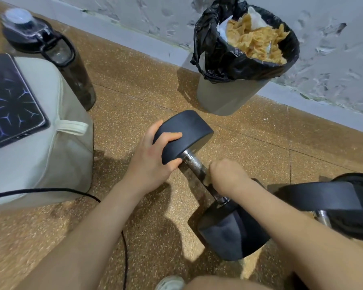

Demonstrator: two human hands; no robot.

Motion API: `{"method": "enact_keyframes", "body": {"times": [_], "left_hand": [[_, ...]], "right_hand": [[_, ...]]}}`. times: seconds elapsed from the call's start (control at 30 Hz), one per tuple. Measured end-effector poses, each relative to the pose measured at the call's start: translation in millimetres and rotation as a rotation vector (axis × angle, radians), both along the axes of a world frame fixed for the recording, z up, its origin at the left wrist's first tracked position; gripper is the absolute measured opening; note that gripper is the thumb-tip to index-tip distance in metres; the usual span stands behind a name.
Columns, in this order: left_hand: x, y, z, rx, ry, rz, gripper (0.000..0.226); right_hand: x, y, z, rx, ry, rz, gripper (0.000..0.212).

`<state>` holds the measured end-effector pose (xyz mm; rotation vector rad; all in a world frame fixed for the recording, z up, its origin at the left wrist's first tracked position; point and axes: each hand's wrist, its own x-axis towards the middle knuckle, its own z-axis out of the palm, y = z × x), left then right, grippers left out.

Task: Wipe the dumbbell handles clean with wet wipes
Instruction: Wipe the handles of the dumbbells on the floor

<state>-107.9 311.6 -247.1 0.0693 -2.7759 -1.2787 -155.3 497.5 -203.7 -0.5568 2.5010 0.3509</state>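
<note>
Dumbbell [195, 164] diagonal, far-left to near-right

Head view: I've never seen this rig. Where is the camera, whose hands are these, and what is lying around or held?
No machine here: a person works with bare hands, and the one camera sits on their head, looking down at a speckled brown floor. The left hand grips the far end of a black dumbbell. The right hand is curled round its knurled steel handle with a stained wet wipe under the fingers. Nearby stand a grey bin lined in black and holding used wipes, a second black dumbbell, a dark water bottle, and a dark phone on a pale fabric bag.
</note>
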Motion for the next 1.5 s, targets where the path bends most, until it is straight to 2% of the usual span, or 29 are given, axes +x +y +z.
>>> {"method": "enact_keyframes", "body": {"times": [0.1, 0.2, 0.27, 0.37, 0.5, 0.57, 0.77, 0.9, 1.03, 1.13, 1.23, 1.4, 1.5], "left_hand": [[6.8, -0.9, 4.9, -0.002, -0.016, 0.044, 0.050], [10.0, -0.3, 8.0, -0.047, 0.021, 0.078, 0.046], [13.2, -1.5, 7.8, -0.083, 0.037, 0.087, 0.045], [19.2, -2.6, 5.8, -0.067, 0.036, 0.090, 0.043], [26.4, -3.3, 4.0, -0.063, 0.024, 0.099, 0.040], [27.3, -4.4, 4.2, -0.086, 0.024, 0.103, 0.040], [16.8, -1.0, 8.4, -0.181, 0.046, 0.106, 0.041], [1.6, 5.0, 18.6, -0.192, 0.033, 0.085, 0.042], [3.1, 6.6, 9.3, -0.195, 0.012, 0.047, 0.070], [3.9, 12.4, 0.9, -0.205, -0.018, 0.078, 0.077], [-9.6, 13.9, 2.4, -0.251, 0.031, 0.043, 0.076], [-13.8, 17.2, -5.0, -0.130, 0.025, 0.062, 0.073], [-13.6, 22.3, -9.8, -0.091, 0.033, 0.063, 0.075]], "right_hand": [[6.0, 11.4, 3.1, 0.110, -0.120, -0.017, 0.026], [-6.4, 0.1, 2.3, -0.170, -0.014, -0.208, 0.008], [-9.9, -13.1, -0.6, -0.296, 0.068, -0.225, 0.015], [3.4, -19.8, -1.1, -0.188, 0.037, -0.139, 0.021], [16.3, 2.3, 1.1, 0.154, -0.142, 0.015, 0.029], [15.2, 6.4, 2.4, 0.234, -0.183, 0.051, 0.030], [10.7, 3.2, 10.9, 0.220, -0.202, 0.132, 0.040], [4.9, 11.9, 10.8, 0.120, -0.174, 0.006, 0.040], [-5.4, 22.4, 9.9, 0.140, -0.082, -0.080, 0.038], [-1.1, 14.1, 8.1, 0.152, -0.090, -0.027, 0.046], [4.6, 12.1, 2.4, 0.063, -0.032, -0.047, 0.040], [-23.7, 13.1, -5.0, -0.447, 0.171, -0.330, 0.011], [-26.9, -1.9, -18.0, -0.459, 0.273, -0.352, 0.013]]}}
